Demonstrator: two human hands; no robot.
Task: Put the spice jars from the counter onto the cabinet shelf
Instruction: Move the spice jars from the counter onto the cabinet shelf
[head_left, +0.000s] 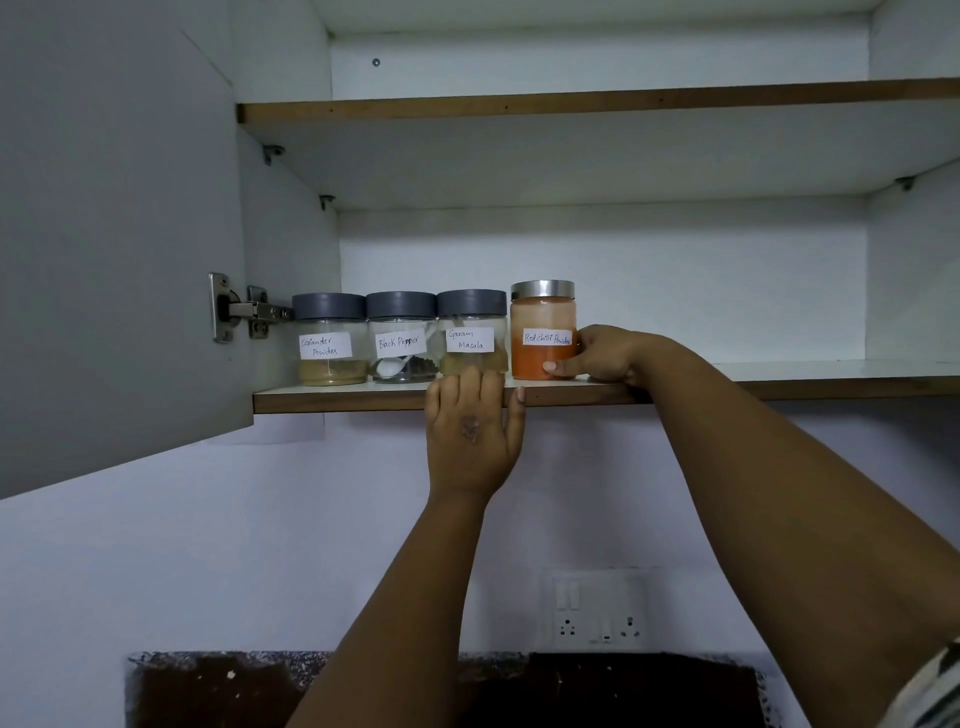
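Four labelled spice jars stand in a row on the lower cabinet shelf (779, 375). From the left: coriander powder jar (328, 340), black pepper jar (401, 338) and garam masala jar (471, 325), all with grey lids. At the right end is a red chilli powder jar (540, 322) with a metal lid. My right hand (605, 354) wraps around the chilli jar's right side, thumb on its front near the base. My left hand (472, 431) rests on the shelf's front edge, fingertips at the foot of the garam masala jar.
The grey cabinet door (114, 234) stands open on the left with its hinge (244, 310) showing. An upper shelf (571, 101) sits above. A wall socket panel (600, 610) is below, over a dark speckled counter (415, 691).
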